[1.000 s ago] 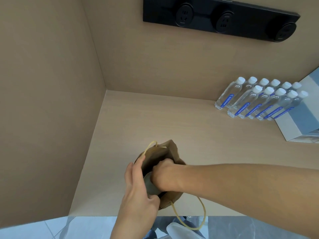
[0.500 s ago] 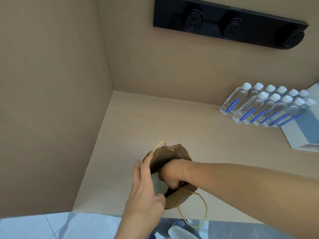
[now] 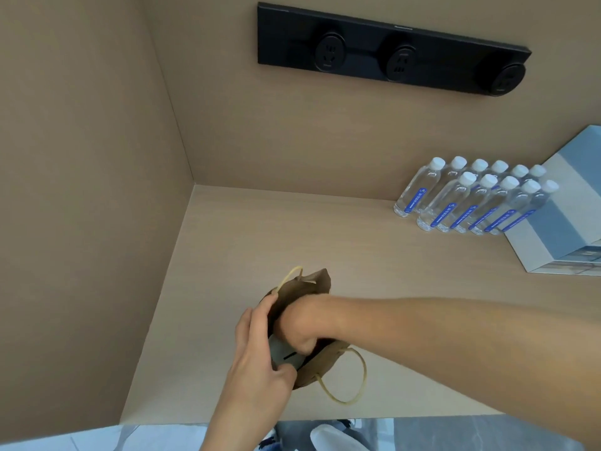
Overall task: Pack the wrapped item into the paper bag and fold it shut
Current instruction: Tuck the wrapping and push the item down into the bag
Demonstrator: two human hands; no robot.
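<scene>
A small brown paper bag [image 3: 309, 286] with yellow cord handles stands on the beige counter [image 3: 325, 242] near its front edge. My left hand [image 3: 260, 356] grips the bag's near rim and holds the mouth wide. My right hand [image 3: 300, 327] reaches into the mouth, its fingers hidden inside. The wrapped item [image 3: 281, 351], pale grey with a dark mark, shows partly between my two hands inside the bag. Whether my right hand still grips it is hidden.
Several clear water bottles [image 3: 471, 200] with white caps stand at the back right beside a white and blue box [image 3: 559, 229]. A black socket strip [image 3: 390, 50] is mounted on the back wall. A side wall closes the left.
My right hand has pushed deeper into the bag and the wrapped item sits lower inside. The view has shifted slightly.
</scene>
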